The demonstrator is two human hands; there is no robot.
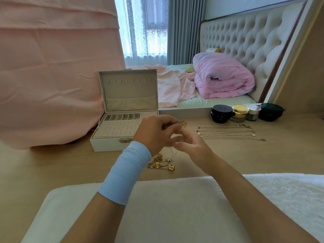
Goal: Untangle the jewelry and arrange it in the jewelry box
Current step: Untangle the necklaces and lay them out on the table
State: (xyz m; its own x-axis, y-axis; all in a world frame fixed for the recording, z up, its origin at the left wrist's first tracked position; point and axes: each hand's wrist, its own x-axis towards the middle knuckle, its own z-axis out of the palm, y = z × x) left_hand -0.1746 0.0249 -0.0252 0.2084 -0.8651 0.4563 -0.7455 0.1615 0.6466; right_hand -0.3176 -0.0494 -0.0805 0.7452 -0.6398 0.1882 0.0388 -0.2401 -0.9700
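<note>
Left hand (157,132) and right hand (191,146) meet fingertip to fingertip, both pinching a thin chain (172,153), raised just right of the open jewelry box (108,142). Chain hangs straight down toward the tangled pile (160,164) in front of the box. Left hand is nearer the box.

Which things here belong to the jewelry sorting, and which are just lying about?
Job: open jewelry box, tangled gold pile, thin chain hanging between left hand and right hand, laid-out necklaces.
Lying about: cosmetic jars, rolled pink quilt, pink cloth.
</note>
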